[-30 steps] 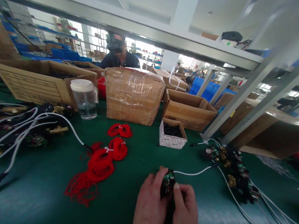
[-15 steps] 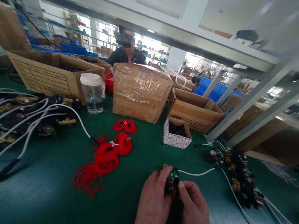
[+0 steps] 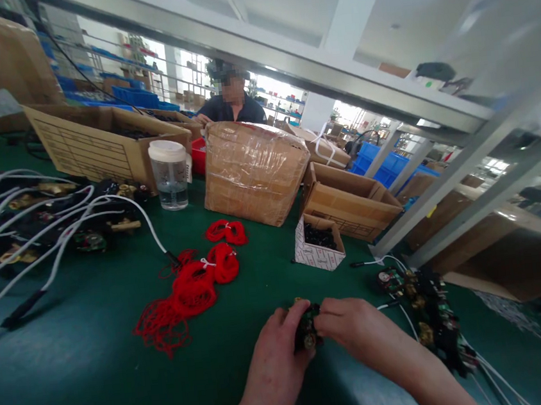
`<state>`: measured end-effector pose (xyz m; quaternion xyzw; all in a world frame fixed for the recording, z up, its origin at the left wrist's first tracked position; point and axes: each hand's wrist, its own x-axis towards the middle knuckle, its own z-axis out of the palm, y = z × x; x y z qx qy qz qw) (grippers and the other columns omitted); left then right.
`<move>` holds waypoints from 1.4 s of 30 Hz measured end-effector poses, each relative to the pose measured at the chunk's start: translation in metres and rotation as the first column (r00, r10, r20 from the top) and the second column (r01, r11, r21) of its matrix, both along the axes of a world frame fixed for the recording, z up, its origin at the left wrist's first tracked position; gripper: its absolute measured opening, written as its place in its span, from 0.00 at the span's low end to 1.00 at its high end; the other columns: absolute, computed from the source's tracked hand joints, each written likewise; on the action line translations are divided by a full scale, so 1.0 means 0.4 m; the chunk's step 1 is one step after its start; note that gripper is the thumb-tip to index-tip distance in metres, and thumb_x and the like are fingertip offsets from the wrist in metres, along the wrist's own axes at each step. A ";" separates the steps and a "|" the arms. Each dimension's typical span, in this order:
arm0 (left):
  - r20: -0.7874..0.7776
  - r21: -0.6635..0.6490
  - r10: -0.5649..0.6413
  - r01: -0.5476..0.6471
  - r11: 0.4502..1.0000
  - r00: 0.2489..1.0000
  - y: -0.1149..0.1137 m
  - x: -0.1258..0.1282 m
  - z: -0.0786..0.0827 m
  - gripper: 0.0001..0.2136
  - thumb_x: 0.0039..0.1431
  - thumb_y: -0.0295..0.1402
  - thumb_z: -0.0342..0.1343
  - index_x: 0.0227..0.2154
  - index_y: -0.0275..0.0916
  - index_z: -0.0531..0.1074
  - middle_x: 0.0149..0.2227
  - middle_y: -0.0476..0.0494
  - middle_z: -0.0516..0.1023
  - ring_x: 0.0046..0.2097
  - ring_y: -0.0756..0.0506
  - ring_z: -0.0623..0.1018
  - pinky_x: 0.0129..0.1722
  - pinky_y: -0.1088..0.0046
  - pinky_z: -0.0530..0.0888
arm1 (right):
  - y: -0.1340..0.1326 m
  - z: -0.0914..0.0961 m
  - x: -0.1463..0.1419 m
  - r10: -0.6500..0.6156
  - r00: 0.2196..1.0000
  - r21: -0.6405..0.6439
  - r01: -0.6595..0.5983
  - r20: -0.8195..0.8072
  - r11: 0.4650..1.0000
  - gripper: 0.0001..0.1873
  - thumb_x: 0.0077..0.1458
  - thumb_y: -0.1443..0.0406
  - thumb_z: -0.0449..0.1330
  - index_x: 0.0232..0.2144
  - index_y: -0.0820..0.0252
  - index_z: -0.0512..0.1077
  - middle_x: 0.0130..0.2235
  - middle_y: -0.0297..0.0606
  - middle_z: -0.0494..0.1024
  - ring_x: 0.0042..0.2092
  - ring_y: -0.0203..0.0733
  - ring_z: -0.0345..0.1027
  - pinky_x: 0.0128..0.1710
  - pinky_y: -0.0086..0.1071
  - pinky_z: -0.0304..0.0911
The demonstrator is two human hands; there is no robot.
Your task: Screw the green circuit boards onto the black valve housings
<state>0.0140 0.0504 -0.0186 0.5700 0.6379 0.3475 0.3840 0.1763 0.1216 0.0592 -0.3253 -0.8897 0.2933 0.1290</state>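
Note:
My left hand (image 3: 276,356) grips a small black part with a green circuit board (image 3: 306,327) just above the green table near its front edge. My right hand (image 3: 350,326) reaches across from the right, and its fingertips pinch the top of the same part. A thin white cable (image 3: 388,306) runs from behind my right hand toward a pile of similar black and brass parts (image 3: 430,318) on the right. Bundles of red string (image 3: 195,288) lie on the table to the left of my hands.
A small white open box of black pieces (image 3: 318,248) stands beyond my hands. Behind it are a taped carton (image 3: 252,169), open cardboard boxes (image 3: 347,197) and a lidded clear cup (image 3: 169,174). White cables with black parts (image 3: 45,220) cover the left. A person (image 3: 233,100) sits across the table.
My right hand has moved from beside the part up and over it, now pinching its top from the right. The camera has shifted slightly.

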 end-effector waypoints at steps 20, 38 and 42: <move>-0.025 0.019 0.026 -0.026 0.999 0.999 0.002 0.001 -0.030 0.31 0.51 0.23 0.56 0.59 0.49 0.68 0.50 0.44 0.76 0.50 0.43 0.77 0.51 0.69 0.71 | -0.097 -0.150 -0.033 -0.624 0.731 -0.533 0.423 -0.277 0.733 0.07 0.55 0.61 0.59 0.29 0.58 0.72 0.27 0.33 0.79 0.26 0.42 0.75 0.22 0.26 0.59; -0.086 -0.035 -0.009 0.006 0.999 0.996 0.013 -0.008 0.000 0.33 0.50 0.22 0.57 0.61 0.47 0.66 0.57 0.44 0.75 0.56 0.43 0.76 0.57 0.67 0.70 | 0.002 -0.012 -0.023 -0.150 0.988 -0.078 0.146 -0.041 0.986 0.18 0.43 0.80 0.56 0.32 0.55 0.75 0.27 0.26 0.74 0.28 0.37 0.65 0.28 0.25 0.52; -0.120 -0.039 -0.005 0.000 0.999 0.993 0.015 -0.009 0.008 0.33 0.49 0.22 0.58 0.61 0.45 0.66 0.59 0.43 0.74 0.59 0.43 0.75 0.60 0.66 0.68 | -0.024 -0.044 -0.027 -0.258 0.961 -0.047 0.254 -0.102 0.966 0.13 0.44 0.79 0.57 0.25 0.57 0.71 0.28 0.28 0.73 0.31 0.37 0.65 0.31 0.26 0.52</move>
